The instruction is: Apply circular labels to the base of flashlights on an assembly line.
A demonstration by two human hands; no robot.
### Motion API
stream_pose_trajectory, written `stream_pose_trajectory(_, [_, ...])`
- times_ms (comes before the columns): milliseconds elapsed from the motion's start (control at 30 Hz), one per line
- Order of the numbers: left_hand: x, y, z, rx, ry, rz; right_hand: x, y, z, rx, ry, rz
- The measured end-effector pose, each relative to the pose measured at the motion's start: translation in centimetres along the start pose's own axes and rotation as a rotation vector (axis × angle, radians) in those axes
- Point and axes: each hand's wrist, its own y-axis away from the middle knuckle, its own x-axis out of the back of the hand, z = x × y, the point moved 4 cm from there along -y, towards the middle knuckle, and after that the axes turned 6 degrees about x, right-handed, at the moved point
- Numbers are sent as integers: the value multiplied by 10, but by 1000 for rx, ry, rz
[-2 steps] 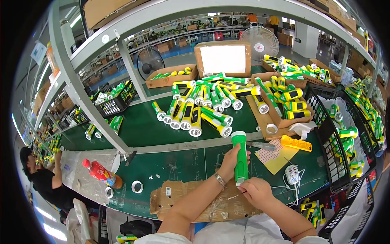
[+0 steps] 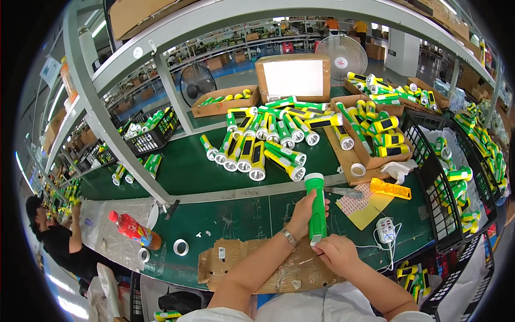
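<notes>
A green flashlight (image 2: 317,212) with a white head stands nearly upright in front of me, its head pointing away. My left hand (image 2: 302,214) is wrapped round its left side, and a metal watch band shows on that wrist. At the flashlight's pale tail end, my right hand (image 2: 339,253) has its fingers closed in a pinch; the fingertips are partly hidden. Beneath both hands lies a torn piece of brown cardboard (image 2: 220,264). Farther off, many green and yellow flashlights (image 2: 245,153) lie in a heap on the green table, most with their lenses toward me.
On the left stand a red-capped bottle (image 2: 131,228) and tape rolls (image 2: 181,247). To the right are a sticker sheet (image 2: 360,206), a yellow plastic part (image 2: 390,189), a white power strip (image 2: 385,231) and a black crate (image 2: 445,214) of flashlights. A co-worker (image 2: 61,236) sits far left.
</notes>
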Motion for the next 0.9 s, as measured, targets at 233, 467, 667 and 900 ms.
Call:
stream_pose_trajectory(233, [3, -5, 4, -20, 52, -114, -2, 4, 12, -477, -59, 159])
stream_pose_trajectory(467, [-16, 4, 6, -104, 98, -272, -24, 30, 56, -1051, -351, 110])
stream_pose_trajectory(667, [-12, 7, 24, -290, 219, -428, 5, 19, 48, -757, 234, 67])
stream_pose_trajectory(900, [-25, 17, 34, -333, 175, -435, 3, 44, 70, -1025, -842, 261])
